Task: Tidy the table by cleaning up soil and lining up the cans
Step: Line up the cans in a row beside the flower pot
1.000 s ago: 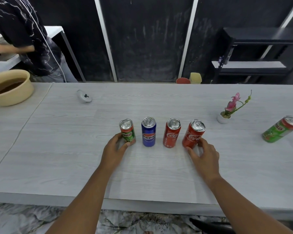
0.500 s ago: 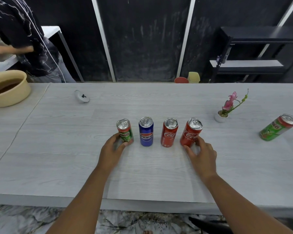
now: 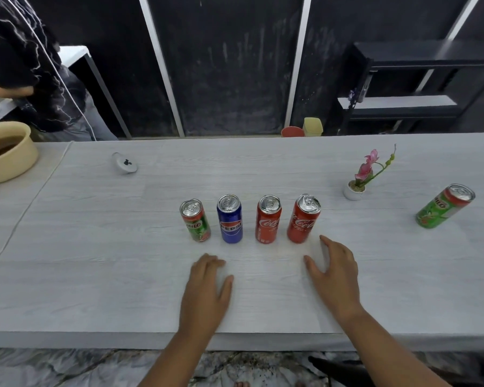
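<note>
Several cans stand upright in a row mid-table: a green Milo can [image 3: 195,220], a blue Pepsi can [image 3: 230,218], a red Coca-Cola can [image 3: 268,219] and a second red Coca-Cola can [image 3: 303,218]. Another green Milo can [image 3: 444,206] stands apart at the far right. My left hand [image 3: 207,286] rests flat on the grey table [image 3: 95,247], nearer than the row and clear of it. My right hand [image 3: 333,272] hovers with fingers spread just below the rightmost cola can, touching nothing.
A small white pot with a pink flower [image 3: 359,180] stands right of the row. A beige bowl [image 3: 6,152] sits at the far left, a small white device [image 3: 124,163] behind the cans. Another person [image 3: 25,65] stands at the back left.
Both hands let go of the outer cans, the Milo on the left and the cola on the right, and drew back toward me. The cans stay standing.
</note>
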